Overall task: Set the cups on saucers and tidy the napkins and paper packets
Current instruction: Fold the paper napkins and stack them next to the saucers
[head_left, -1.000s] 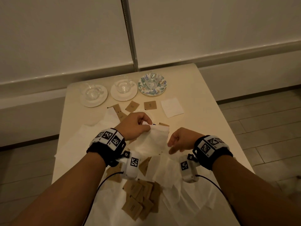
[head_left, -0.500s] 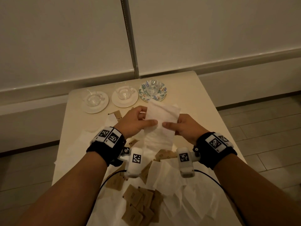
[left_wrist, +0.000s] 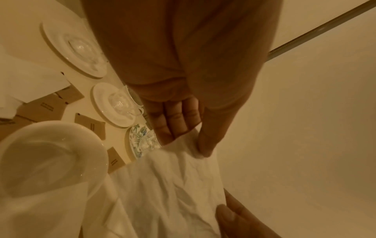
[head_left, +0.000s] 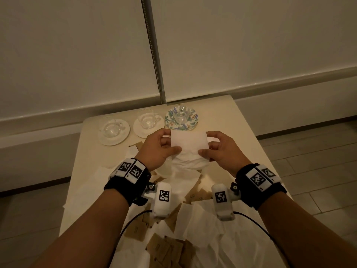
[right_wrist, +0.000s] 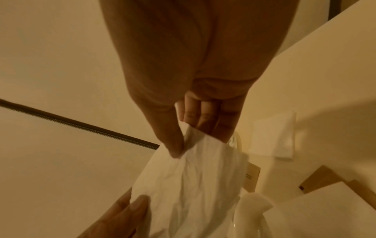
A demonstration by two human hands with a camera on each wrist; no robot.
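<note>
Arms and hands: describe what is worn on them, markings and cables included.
Both forearms are bare, with no sleeves. The left hand and right hand wear no gloves. Each wrist carries a black band topped with white plates printed with black square-code markers. A white camera pod with its own marker hangs on the inner side of each wrist, and a thin black cable trails back from each pod.

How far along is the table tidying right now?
Done: three glass cups sit on saucers at the table's far edge. In hand: the left hand and right hand pinch a white napkin between them above the table. Left: loose napkins and brown packets cover the near side.
</note>
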